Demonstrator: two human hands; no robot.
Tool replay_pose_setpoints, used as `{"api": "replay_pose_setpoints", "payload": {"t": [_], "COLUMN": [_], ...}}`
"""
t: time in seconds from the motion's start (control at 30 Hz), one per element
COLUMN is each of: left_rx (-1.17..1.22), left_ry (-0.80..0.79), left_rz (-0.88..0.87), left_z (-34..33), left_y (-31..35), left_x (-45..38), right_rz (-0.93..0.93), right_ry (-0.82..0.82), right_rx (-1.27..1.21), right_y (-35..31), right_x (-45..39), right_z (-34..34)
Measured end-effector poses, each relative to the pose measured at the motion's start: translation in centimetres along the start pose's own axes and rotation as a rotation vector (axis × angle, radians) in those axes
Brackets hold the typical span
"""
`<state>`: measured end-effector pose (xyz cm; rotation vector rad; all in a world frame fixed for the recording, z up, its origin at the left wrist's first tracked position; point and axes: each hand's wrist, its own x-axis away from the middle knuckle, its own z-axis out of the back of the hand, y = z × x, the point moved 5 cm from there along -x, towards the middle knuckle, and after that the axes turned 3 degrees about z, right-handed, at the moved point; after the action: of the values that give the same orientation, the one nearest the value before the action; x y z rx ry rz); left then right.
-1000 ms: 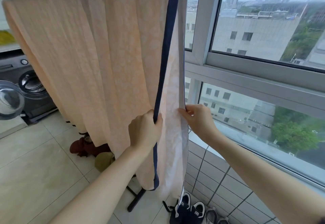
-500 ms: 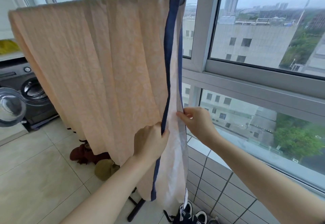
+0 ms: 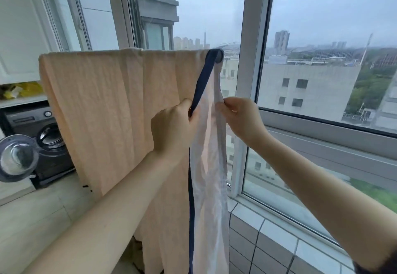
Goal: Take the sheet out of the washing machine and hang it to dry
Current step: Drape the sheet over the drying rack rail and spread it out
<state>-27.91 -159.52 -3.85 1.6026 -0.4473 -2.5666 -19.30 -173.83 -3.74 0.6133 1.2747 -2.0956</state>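
Hanging over the drying rail (image 3: 219, 57), the peach sheet (image 3: 111, 110) is spread w/ its dark blue border (image 3: 200, 84) running down the right side. Left hand (image 3: 171, 127) has fingers curled round this border, gripping it approx. at mid height. Right hand (image 3: 241, 119) pinches the pale back layer of the sheet at its edge, just beside the left one; the two hands are near but apart. Washing machine (image 3: 40, 142) stands at the far left behind the sheet, its round door (image 3: 17, 157) swung open. Window frame (image 3: 247, 76) is directly behind the rail, w/ grey buildings outside.
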Motion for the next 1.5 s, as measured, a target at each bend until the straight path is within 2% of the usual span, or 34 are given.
{"api": "replay_pose_setpoints", "payload": {"t": [0.13,0.3,0.4,0.5,0.67,0.8,0.97,1.17,1.37,1.5], "left_rx": [0.042,0.148,0.187,0.2,0.151,0.164,0.227,0.262,0.38,0.4], "left_ry": [0.065,0.009,-0.021,0.015,0.02,-0.066,-0.164,-0.222,-0.341,-0.43], "left_rz": [-0.082,-0.125,-0.099,-0.134,-0.178,-0.183,-0.237,-0.302,-0.201,-0.159], "left_z": [0.7,0.7,0.9,1.4,0.9,-0.3,-1.2,-1.9,-3.9,-4.4], "left_y": [0.5,0.5,-1.1,-2.3,-5.2,-8.7,-13.5,-18.9,-24.5,-27.8], "left_x": [-0.9,-1.4,-3.6,-6.3,-10.6,-13.0,-16.0,-19.9,-22.9,-24.4], "right_rz": [0.06,0.084,0.126,0.156,0.124,0.162,0.108,0.096,0.07,0.12], "right_ry": [0.094,0.013,0.031,0.073,0.092,0.02,-0.125,-0.088,-0.081,-0.095], "right_rx": [-0.04,0.052,0.101,0.132,0.078,0.194,0.502,0.875,0.853,0.842], "right_y": [-0.4,0.2,-1.6,-3.9,-6.6,-9.5,-12.1,-13.5,-13.4,-13.5], "right_x": [-0.7,-1.6,-2.9,-4.5,-6.4,-7.0,-8.9,-11.6,-14.9,-16.4], "right_z": [1.6,1.6,2.5,3.2,3.5,1.9,0.5,-5.2,-10.5,-12.9]}}
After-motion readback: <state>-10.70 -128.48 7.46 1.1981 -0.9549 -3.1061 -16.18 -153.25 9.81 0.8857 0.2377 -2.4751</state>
